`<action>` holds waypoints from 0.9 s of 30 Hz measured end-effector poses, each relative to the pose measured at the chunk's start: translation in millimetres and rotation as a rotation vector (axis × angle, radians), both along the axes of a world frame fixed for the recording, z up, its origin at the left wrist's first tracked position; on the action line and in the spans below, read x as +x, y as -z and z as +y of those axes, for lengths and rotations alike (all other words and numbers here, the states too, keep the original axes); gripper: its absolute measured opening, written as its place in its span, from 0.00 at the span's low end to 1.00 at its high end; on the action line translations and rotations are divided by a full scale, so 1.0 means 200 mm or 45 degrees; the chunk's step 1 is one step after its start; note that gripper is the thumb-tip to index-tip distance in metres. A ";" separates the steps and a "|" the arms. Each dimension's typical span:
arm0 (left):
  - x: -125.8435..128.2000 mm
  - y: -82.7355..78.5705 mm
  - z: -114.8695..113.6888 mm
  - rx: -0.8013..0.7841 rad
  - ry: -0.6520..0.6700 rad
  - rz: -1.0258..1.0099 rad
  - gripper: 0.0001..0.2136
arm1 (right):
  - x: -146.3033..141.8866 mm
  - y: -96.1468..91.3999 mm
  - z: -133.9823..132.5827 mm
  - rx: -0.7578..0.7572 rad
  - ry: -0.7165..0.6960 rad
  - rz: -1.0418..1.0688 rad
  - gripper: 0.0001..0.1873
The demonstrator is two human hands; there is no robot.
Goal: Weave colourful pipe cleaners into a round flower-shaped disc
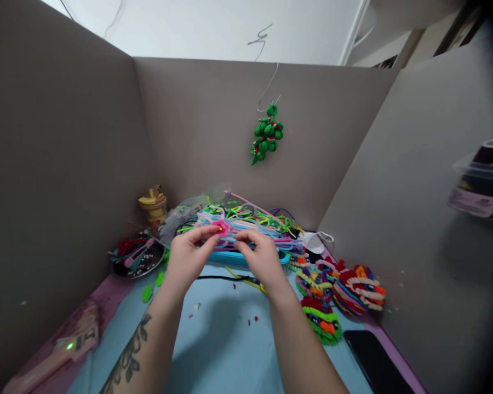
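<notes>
My left hand [193,251] is closed in a pinch on a small pink pipe-cleaner piece [225,227] with a yellow spot near the fingertips. My right hand [261,254] is at its other side, thumb and fingers pinched together; what lies between them is too small to make out. Right behind both hands lies a heap of pipe cleaners [263,224] in blue, purple, pink, green and yellow, in and around a blue tray [230,258]. Below the hands a black pipe cleaner [217,277] and a yellow one cross the blue tabletop [222,339].
At right are several colourful fuzzy bundles [357,290] and a black phone [378,361]. To the left stand a metal bowl [142,268] of small items, a yellow pot [153,207] and a pink glue gun [61,355]. A green fuzzy ornament [267,134] hangs at the back panel; grey panels enclose three sides.
</notes>
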State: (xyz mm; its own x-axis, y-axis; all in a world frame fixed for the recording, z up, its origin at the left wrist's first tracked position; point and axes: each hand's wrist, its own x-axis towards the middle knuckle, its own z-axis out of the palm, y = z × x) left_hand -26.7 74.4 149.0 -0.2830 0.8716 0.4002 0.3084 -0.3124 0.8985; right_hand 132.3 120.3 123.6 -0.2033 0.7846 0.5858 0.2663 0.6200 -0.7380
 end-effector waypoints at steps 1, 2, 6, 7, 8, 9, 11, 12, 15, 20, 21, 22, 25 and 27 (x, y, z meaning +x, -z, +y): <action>-0.01 0.00 0.00 0.009 -0.057 0.014 0.11 | 0.02 0.01 0.02 0.034 0.008 -0.058 0.06; -0.03 0.00 0.00 0.017 -0.108 0.022 0.12 | 0.04 0.02 0.04 0.078 0.032 -0.121 0.07; -0.12 -0.01 -0.01 0.079 -0.235 -0.152 0.15 | 0.13 0.07 0.12 0.260 0.260 -0.367 0.09; -0.14 -0.02 -0.01 0.111 -0.264 -0.221 0.16 | 0.15 0.08 0.14 0.284 0.311 -0.393 0.08; -0.15 -0.02 -0.01 0.144 -0.289 -0.280 0.16 | 0.17 0.09 0.15 0.308 0.367 -0.405 0.08; -0.16 -0.02 -0.01 0.172 -0.309 -0.324 0.17 | 0.18 0.09 0.16 0.333 0.432 -0.410 0.07; -0.15 -0.03 -0.02 0.196 -0.317 -0.353 0.17 | 0.19 0.10 0.17 0.376 0.586 -0.405 0.07; -0.15 -0.03 -0.01 0.193 -0.303 -0.357 0.17 | 0.18 0.10 0.17 0.381 0.650 -0.389 0.08; -0.11 -0.02 -0.01 0.157 -0.244 -0.350 0.16 | 0.16 0.09 0.14 0.319 0.677 -0.215 0.10; -0.06 0.02 0.01 0.084 -0.143 -0.286 0.16 | 0.12 0.05 0.09 -0.007 0.439 0.487 0.08; -0.06 0.02 0.01 0.075 -0.117 -0.293 0.16 | 0.11 0.04 0.08 -0.058 0.373 0.595 0.08; -0.06 0.03 0.01 0.064 -0.088 -0.312 0.16 | 0.11 0.03 0.07 -0.091 0.308 0.679 0.08; -0.06 0.04 0.02 0.021 0.016 -0.422 0.16 | 0.10 -0.01 0.05 -0.177 0.143 0.882 0.07; -0.05 0.03 0.03 -0.011 0.084 -0.505 0.15 | 0.08 -0.03 0.03 -0.261 0.062 1.027 0.07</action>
State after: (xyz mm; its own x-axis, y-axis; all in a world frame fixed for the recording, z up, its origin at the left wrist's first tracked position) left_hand -37.5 79.8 142.4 -0.3574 0.8960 0.2636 -0.0836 -0.3118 0.9464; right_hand 147.9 126.1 128.8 0.2545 0.8884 0.3820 -0.3691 0.4543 -0.8108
